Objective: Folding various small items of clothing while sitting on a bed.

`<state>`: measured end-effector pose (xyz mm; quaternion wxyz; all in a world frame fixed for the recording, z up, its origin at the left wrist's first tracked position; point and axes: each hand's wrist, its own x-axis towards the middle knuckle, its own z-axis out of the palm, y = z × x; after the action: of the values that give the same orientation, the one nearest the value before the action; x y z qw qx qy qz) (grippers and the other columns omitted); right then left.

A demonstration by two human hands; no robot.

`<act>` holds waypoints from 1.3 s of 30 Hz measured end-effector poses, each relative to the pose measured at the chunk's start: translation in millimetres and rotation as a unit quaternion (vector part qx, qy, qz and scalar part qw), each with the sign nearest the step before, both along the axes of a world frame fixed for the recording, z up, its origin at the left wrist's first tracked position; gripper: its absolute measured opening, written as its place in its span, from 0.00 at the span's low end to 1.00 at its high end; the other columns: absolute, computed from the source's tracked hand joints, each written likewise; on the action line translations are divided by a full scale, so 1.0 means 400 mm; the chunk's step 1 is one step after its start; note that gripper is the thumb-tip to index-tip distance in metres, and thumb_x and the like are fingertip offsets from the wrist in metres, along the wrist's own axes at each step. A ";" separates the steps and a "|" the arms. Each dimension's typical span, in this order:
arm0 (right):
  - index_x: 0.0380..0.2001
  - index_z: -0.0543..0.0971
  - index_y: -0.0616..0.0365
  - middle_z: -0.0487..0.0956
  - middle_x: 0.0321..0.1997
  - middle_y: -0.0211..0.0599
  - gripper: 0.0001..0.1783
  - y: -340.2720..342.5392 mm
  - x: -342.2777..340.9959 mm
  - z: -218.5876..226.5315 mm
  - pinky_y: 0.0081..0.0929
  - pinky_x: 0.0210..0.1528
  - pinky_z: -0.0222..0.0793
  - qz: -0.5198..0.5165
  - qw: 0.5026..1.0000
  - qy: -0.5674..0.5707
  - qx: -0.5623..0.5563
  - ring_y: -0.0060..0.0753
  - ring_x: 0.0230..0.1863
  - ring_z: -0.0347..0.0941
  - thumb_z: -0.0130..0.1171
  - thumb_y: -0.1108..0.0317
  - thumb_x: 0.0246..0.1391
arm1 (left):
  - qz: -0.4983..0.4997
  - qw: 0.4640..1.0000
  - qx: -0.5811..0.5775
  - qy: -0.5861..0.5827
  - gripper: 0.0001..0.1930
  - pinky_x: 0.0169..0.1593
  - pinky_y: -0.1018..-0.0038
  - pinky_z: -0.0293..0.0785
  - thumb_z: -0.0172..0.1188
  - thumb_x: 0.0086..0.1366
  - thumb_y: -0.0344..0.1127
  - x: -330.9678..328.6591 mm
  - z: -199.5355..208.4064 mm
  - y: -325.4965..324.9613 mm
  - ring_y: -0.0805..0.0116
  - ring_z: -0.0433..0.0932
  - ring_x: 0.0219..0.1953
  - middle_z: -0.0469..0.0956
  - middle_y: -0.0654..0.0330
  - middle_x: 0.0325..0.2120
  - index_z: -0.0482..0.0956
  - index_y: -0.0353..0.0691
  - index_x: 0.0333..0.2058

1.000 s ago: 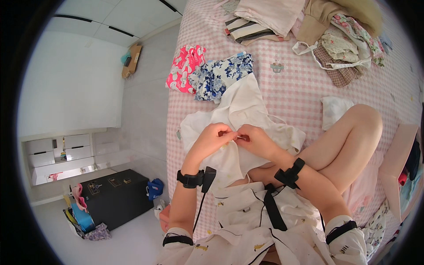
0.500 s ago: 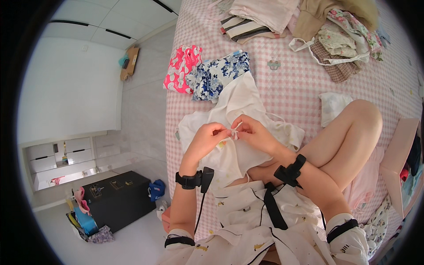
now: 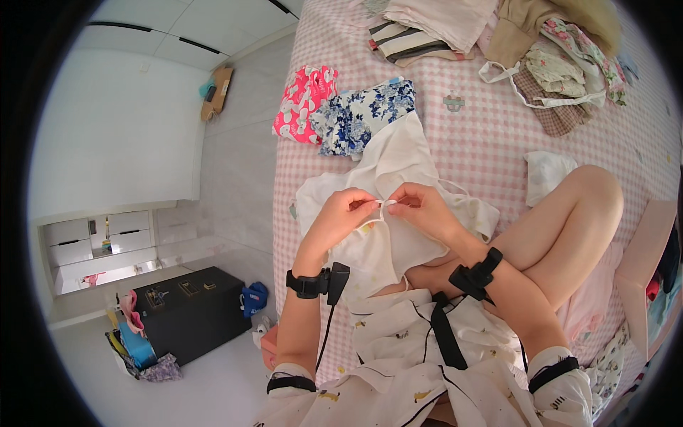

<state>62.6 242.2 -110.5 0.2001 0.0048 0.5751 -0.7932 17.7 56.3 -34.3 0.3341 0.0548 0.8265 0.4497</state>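
A white garment with thin ties lies spread on the bed before my crossed legs. Over its middle, my left hand pinches a thin white tie, fingertips pressed together. Close beside it, my right hand pinches white tie too, thumb against forefinger. The fingertips of both hands nearly meet, and the short stretch of tie between them looks like a small knot or loop, too small to make out fully. Beyond the garment lie a folded blue-flowered cloth and a folded pink patterned cloth.
The bed has a pink checked cover. Heaped clothes and a folded striped piece lie at the far side. A small white bundle rests by my knee. A pink box holds clothes at right; a black chest stands left.
My hands have shifted slightly at the tie; the fingers have come off the earlier bunched loop and now hold the tie more stretched. The whole view has shifted a little.
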 end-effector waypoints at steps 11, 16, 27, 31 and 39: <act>0.25 0.80 0.64 0.78 0.23 0.38 0.12 0.068 0.008 0.001 0.25 0.32 0.66 0.091 0.975 0.005 0.203 0.27 0.25 0.72 0.62 0.63 0.46 | -0.065 0.981 -0.128 0.132 0.08 0.37 0.76 0.71 0.59 0.59 0.30 -0.033 0.020 0.005 0.69 0.76 0.31 0.77 0.56 0.29 0.80 0.30 0.33; 0.24 0.79 0.64 0.77 0.21 0.38 0.12 0.065 0.009 0.016 0.25 0.30 0.65 0.091 0.973 0.013 0.210 0.27 0.24 0.71 0.61 0.64 0.47 | -0.065 0.977 -0.140 0.144 0.08 0.38 0.75 0.71 0.59 0.59 0.30 -0.013 0.023 -0.004 0.68 0.75 0.31 0.77 0.56 0.29 0.78 0.31 0.34; 0.41 0.74 0.58 0.76 0.27 0.33 0.17 0.040 0.021 0.065 0.25 0.33 0.67 0.097 0.983 0.071 0.140 0.26 0.29 0.70 0.62 0.72 0.45 | -0.115 0.992 -0.055 0.021 0.15 0.43 0.76 0.70 0.65 0.53 0.31 0.068 0.097 -0.024 0.76 0.75 0.35 0.76 0.60 0.29 0.74 0.37 0.40; 0.48 0.71 0.56 0.72 0.27 0.29 0.24 0.014 0.026 0.010 0.20 0.34 0.67 0.139 0.974 0.090 0.156 0.21 0.29 0.67 0.60 0.77 0.45 | -0.101 0.994 -0.040 -0.018 0.14 0.41 0.78 0.70 0.66 0.52 0.29 0.084 0.144 -0.062 0.79 0.74 0.32 0.75 0.63 0.24 0.76 0.38 0.38; 0.41 0.73 0.59 0.72 0.25 0.26 0.11 0.006 0.011 0.000 0.17 0.30 0.64 -0.016 0.990 0.012 0.142 0.16 0.26 0.66 0.57 0.75 0.52 | -0.163 0.973 -0.112 -0.121 0.11 0.29 0.76 0.68 0.67 0.53 0.36 0.166 0.141 -0.192 0.75 0.68 0.18 0.73 0.63 0.16 0.77 0.36 0.32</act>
<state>66.9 244.6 -110.7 0.1775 0.0331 0.6841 -0.7067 84.3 -20.6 22.0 0.5043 0.0961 0.8051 0.2971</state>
